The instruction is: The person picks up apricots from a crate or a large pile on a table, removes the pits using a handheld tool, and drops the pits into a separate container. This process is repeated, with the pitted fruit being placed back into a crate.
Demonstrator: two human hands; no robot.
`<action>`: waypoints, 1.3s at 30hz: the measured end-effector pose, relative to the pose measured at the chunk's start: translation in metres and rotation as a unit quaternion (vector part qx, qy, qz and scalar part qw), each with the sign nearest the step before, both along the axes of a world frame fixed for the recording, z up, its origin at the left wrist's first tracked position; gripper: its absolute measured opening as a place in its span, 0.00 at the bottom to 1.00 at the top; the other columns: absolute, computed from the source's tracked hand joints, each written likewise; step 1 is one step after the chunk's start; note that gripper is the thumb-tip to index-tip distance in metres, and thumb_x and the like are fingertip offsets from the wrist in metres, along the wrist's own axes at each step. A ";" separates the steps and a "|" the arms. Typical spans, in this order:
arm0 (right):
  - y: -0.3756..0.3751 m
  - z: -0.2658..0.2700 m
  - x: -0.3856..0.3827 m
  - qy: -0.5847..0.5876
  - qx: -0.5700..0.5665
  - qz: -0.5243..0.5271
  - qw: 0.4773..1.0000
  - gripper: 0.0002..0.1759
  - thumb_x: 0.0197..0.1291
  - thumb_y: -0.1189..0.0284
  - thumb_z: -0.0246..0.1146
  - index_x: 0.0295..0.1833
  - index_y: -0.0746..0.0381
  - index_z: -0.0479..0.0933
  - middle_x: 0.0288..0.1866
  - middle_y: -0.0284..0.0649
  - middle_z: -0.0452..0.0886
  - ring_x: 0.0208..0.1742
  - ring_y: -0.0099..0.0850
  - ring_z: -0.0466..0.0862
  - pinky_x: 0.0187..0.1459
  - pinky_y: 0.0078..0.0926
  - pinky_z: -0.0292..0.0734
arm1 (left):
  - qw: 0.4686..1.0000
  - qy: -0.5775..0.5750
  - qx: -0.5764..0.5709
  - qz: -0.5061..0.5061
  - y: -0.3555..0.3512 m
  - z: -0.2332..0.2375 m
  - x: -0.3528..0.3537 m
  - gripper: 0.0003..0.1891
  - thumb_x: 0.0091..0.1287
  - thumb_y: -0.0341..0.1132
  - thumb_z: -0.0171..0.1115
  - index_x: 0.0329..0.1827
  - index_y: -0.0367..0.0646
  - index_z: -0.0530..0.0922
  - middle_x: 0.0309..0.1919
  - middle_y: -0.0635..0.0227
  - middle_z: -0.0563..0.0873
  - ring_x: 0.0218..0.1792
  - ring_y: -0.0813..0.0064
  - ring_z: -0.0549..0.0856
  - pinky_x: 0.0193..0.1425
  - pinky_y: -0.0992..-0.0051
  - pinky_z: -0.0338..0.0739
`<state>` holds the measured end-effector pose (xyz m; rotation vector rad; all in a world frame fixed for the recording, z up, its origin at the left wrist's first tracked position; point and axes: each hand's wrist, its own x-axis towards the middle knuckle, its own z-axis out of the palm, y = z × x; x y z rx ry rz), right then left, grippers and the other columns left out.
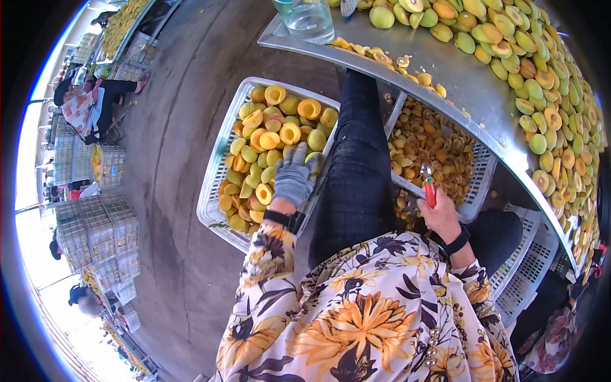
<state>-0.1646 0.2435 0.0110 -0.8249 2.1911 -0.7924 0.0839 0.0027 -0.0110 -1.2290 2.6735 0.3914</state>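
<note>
My left hand [293, 178], in a grey glove, rests on the pitted peach halves [267, 138] in a white plastic crate [205, 202]. Its fingers are stretched out and somewhat apart, with one green-yellow half beside the fingertips. In my bare right hand [440, 216] is a pitting spoon [430, 192] with a red handle and a metal loop at its tip, pointing up. Below that tool, a second white crate [487, 175] holds brownish pits and scraps.
A metal table [458, 102] bears a large heap of halved peaches [547, 121] and a clear jug of water [309, 22]. Stacked crates [98, 232] and a seated person [89, 105] are at the left. More white crates [525, 267] stand at the lower right.
</note>
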 end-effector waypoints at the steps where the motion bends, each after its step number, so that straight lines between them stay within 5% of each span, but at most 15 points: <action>1: -0.001 0.003 -0.001 -0.006 0.004 -0.002 1.000 0.16 0.48 0.66 0.64 0.34 0.67 0.69 0.27 0.54 0.76 0.32 0.51 0.77 0.34 0.39 0.71 | 0.998 -0.037 -0.012 -0.044 -0.001 -0.014 -0.005 0.26 0.56 0.41 0.56 0.61 0.60 0.68 0.66 0.66 0.61 0.65 0.57 0.61 0.66 0.54 0.55; 3: -0.002 0.008 -0.002 -0.007 -0.035 -0.007 0.999 0.16 0.48 0.67 0.63 0.36 0.67 0.70 0.28 0.53 0.76 0.32 0.51 0.77 0.35 0.38 0.71 | 0.994 -0.028 -0.064 -0.087 0.000 -0.037 0.002 0.24 0.54 0.34 0.55 0.58 0.60 0.71 0.63 0.68 0.66 0.64 0.60 0.63 0.65 0.54 0.54; 8: 0.007 -0.010 -0.006 -0.003 -0.003 -0.021 1.000 0.16 0.48 0.67 0.63 0.38 0.68 0.71 0.28 0.54 0.76 0.33 0.50 0.78 0.35 0.37 0.72 | 0.994 -0.027 -0.062 -0.081 0.027 -0.043 0.061 0.15 0.57 0.37 0.52 0.48 0.55 0.75 0.48 0.70 0.74 0.56 0.66 0.70 0.58 0.56 0.62; 10: 0.004 -0.011 -0.002 -0.011 0.027 -0.007 1.000 0.16 0.48 0.67 0.63 0.38 0.67 0.70 0.28 0.54 0.76 0.33 0.51 0.78 0.35 0.38 0.72 | 0.995 -0.004 -0.055 0.079 0.037 -0.053 0.088 0.11 0.52 0.40 0.58 0.39 0.54 0.78 0.43 0.70 0.75 0.51 0.65 0.72 0.53 0.60 0.65; 13: -0.009 0.006 0.004 -0.007 0.006 0.020 1.000 0.16 0.48 0.67 0.63 0.37 0.66 0.69 0.28 0.55 0.75 0.33 0.52 0.77 0.34 0.39 0.71 | 0.989 -0.055 -0.134 0.004 0.044 -0.051 0.120 0.13 0.51 0.41 0.60 0.37 0.47 0.77 0.42 0.65 0.78 0.45 0.61 0.77 0.47 0.63 0.71; 16: -0.008 -0.003 0.000 -0.007 0.022 0.008 1.000 0.15 0.48 0.67 0.63 0.36 0.66 0.69 0.28 0.55 0.75 0.33 0.52 0.77 0.34 0.39 0.71 | 0.981 -0.099 -0.041 0.160 0.018 -0.030 0.099 0.13 0.52 0.39 0.60 0.39 0.44 0.77 0.43 0.61 0.79 0.44 0.56 0.77 0.48 0.64 0.72; 17: -0.008 -0.004 -0.001 -0.006 0.023 0.011 1.000 0.15 0.48 0.67 0.63 0.36 0.66 0.69 0.28 0.55 0.75 0.33 0.52 0.77 0.34 0.39 0.71 | 0.981 0.006 -0.019 0.192 0.005 -0.018 0.089 0.14 0.52 0.35 0.58 0.43 0.48 0.78 0.47 0.60 0.77 0.47 0.57 0.77 0.52 0.66 0.71; 21: -0.009 -0.006 0.001 0.007 0.012 0.011 1.000 0.15 0.48 0.68 0.63 0.35 0.66 0.69 0.28 0.54 0.76 0.33 0.52 0.76 0.34 0.39 0.71 | 0.968 0.144 -0.128 0.162 -0.086 -0.001 0.041 0.21 0.53 0.36 0.59 0.53 0.51 0.74 0.54 0.57 0.74 0.52 0.57 0.75 0.56 0.65 0.70; 24: -0.010 -0.002 -0.002 0.013 0.008 -0.009 1.000 0.14 0.48 0.68 0.63 0.35 0.66 0.70 0.28 0.53 0.76 0.32 0.52 0.76 0.33 0.38 0.72 | 0.965 0.083 -0.184 0.169 -0.147 -0.025 0.019 0.26 0.55 0.38 0.60 0.60 0.55 0.69 0.59 0.55 0.69 0.56 0.57 0.73 0.59 0.65 0.68; 26: -0.008 -0.003 -0.005 0.007 -0.017 -0.029 0.999 0.14 0.48 0.69 0.63 0.36 0.66 0.71 0.29 0.53 0.76 0.32 0.52 0.77 0.33 0.37 0.72 | 0.968 -0.043 -0.003 0.247 -0.177 -0.035 0.012 0.30 0.55 0.41 0.61 0.63 0.57 0.65 0.63 0.54 0.64 0.58 0.58 0.72 0.61 0.66 0.67; 32: -0.004 -0.012 -0.005 -0.006 0.022 -0.025 0.999 0.15 0.48 0.69 0.62 0.38 0.67 0.70 0.29 0.54 0.76 0.33 0.52 0.78 0.34 0.39 0.72 | 0.963 0.127 -0.059 0.231 -0.194 -0.064 0.043 0.26 0.55 0.41 0.64 0.57 0.46 0.70 0.39 0.55 0.83 0.42 0.55 0.81 0.47 0.67 0.77; 33: -0.008 -0.011 -0.004 -0.019 0.016 -0.026 0.999 0.15 0.48 0.69 0.62 0.38 0.67 0.70 0.28 0.55 0.76 0.33 0.53 0.77 0.34 0.40 0.72 | 0.878 0.277 0.084 0.382 -0.193 -0.060 0.047 0.23 0.56 0.39 0.63 0.55 0.44 0.71 0.38 0.58 0.83 0.38 0.58 0.82 0.39 0.68 0.78; 34: -0.011 -0.013 -0.004 -0.020 0.016 -0.026 0.999 0.15 0.48 0.69 0.62 0.38 0.67 0.70 0.28 0.55 0.76 0.33 0.53 0.77 0.34 0.40 0.72 | 0.728 0.407 0.220 0.505 -0.194 -0.058 0.048 0.20 0.58 0.37 0.62 0.54 0.43 0.72 0.36 0.60 0.83 0.35 0.61 0.83 0.32 0.70 0.80; 35: -0.012 -0.015 -0.004 -0.022 0.036 -0.018 0.999 0.15 0.48 0.68 0.62 0.38 0.67 0.70 0.28 0.55 0.76 0.33 0.53 0.77 0.34 0.40 0.72 | 0.627 0.527 0.251 0.516 -0.196 -0.064 0.050 0.17 0.60 0.35 0.61 0.50 0.43 0.72 0.35 0.62 0.82 0.30 0.67 0.82 0.20 0.76 0.76; 39: -0.025 -0.011 -0.001 -0.007 0.052 0.016 0.998 0.16 0.48 0.68 0.62 0.38 0.66 0.69 0.27 0.55 0.76 0.32 0.53 0.77 0.33 0.41 0.72 | 0.598 0.554 0.342 0.467 -0.227 -0.056 0.047 0.16 0.60 0.37 0.62 0.49 0.41 0.73 0.38 0.61 0.81 0.28 0.64 0.82 0.17 0.78 0.72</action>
